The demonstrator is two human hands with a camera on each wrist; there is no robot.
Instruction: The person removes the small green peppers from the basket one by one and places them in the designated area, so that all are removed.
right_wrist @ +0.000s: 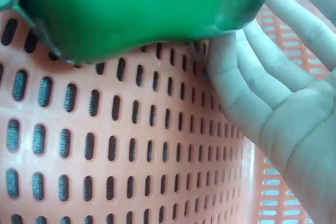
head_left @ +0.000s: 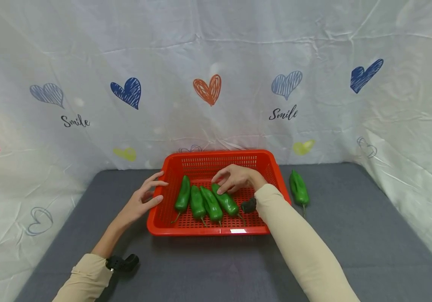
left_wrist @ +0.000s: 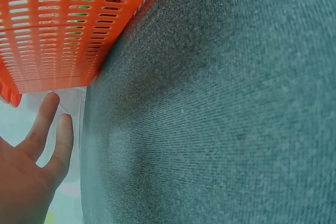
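Note:
A red plastic basket [head_left: 208,231] with slotted walls stands on the table, and several green chili peppers [head_left: 197,202] lie side by side in it, stems toward the near rim. My right hand [head_left: 236,176] reaches inside and pinches the far tip of the rightmost pepper [head_left: 228,204] between thumb and fingers. Up close in the right wrist view, the fingers [right_wrist: 262,72] curl under that pepper's [right_wrist: 136,14] end, just over the slotted floor. At the basket's left rim, my left hand [head_left: 144,199] has its fingers spread, fingertips right at the rim and holding nothing.
Another green pepper [head_left: 299,188] lies on the grey tablecloth [head_left: 216,268], right of the basket. A white curtain [head_left: 238,50] printed with hearts hangs directly behind the table. Black wrist cameras [head_left: 123,263] stick out from both wrists.

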